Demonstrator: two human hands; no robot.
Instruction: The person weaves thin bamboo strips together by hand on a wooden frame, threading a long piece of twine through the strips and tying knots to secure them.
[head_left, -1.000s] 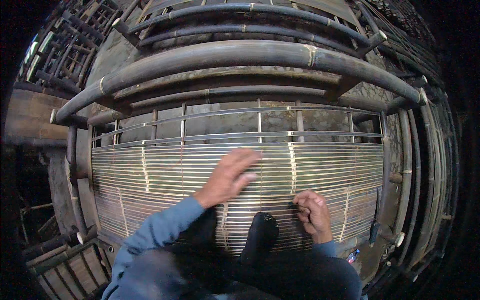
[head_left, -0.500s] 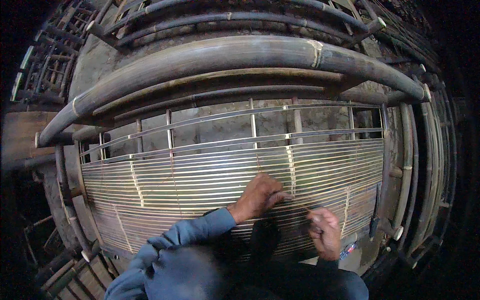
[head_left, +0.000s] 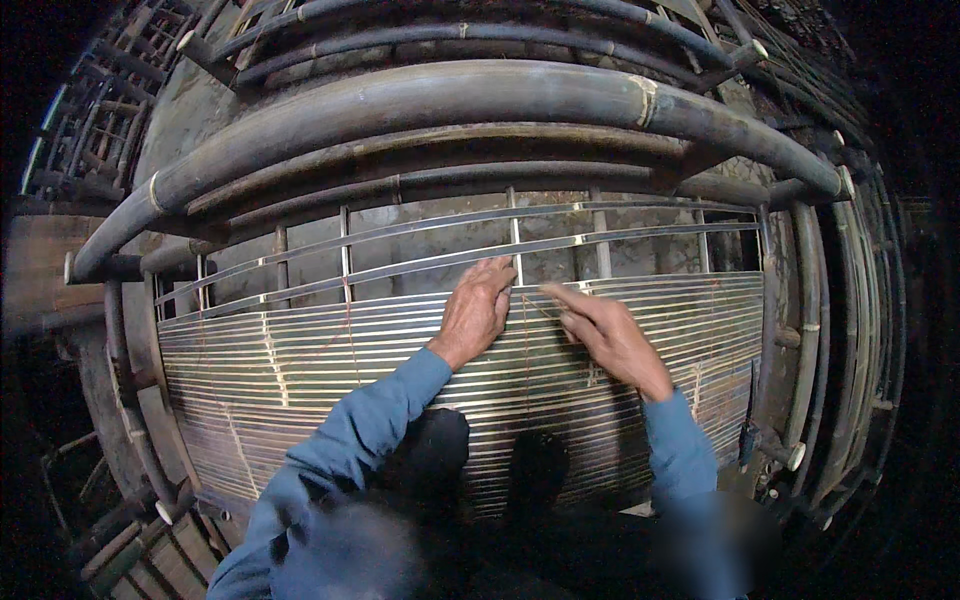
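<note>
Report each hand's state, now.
Left hand: fingers close together at the pale cross strip; grip cannot be told.
Right hand: index finger extended, others curled; whether holding anything cannot be told.

Grey, mottled floor (head_left: 185, 115) stretches away at the upper left, where dark bamboo frames (head_left: 130, 75) stand crowded in a jumble, with a flat brown board (head_left: 50, 265) below them near the left edge. Another bamboo frame (head_left: 540, 36) with curved-looking rails crosses the far side, and long bamboo poles (head_left: 868, 300) run in a row down the right. A slatted piece (head_left: 160, 555) occupies the lower left corner; the light is dim, fading to black around the rim.
</note>
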